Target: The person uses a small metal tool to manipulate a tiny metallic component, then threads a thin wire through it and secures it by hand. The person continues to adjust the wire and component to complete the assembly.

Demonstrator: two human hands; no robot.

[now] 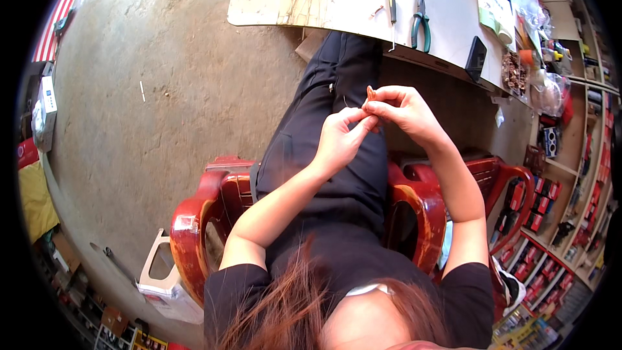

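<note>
Above my lap, both hands come together at a small copper-coloured piece (370,93). Its exact kind is too small to make out. My right hand (409,115) pinches it between thumb and fingers, the piece's top end standing up past the fingertips. Thumb and forefinger of my left hand (340,135) are closed at its lower end, touching the right fingertips; what they grip is mostly hidden. A thin wire-like strand (345,102) shows beside the left fingertips. On the table ahead lie a screwdriver (392,10), green-handled pliers (421,26) and a small reddish bit (377,10).
The white table (363,0) has its near edge beyond my knees. A dark phone (476,58) lies by that edge, near a heap of copper-coloured parts (514,72). Red chair arms (194,220) flank me. Stocked shelves (570,188) stand at right, a white container (170,295) at left.
</note>
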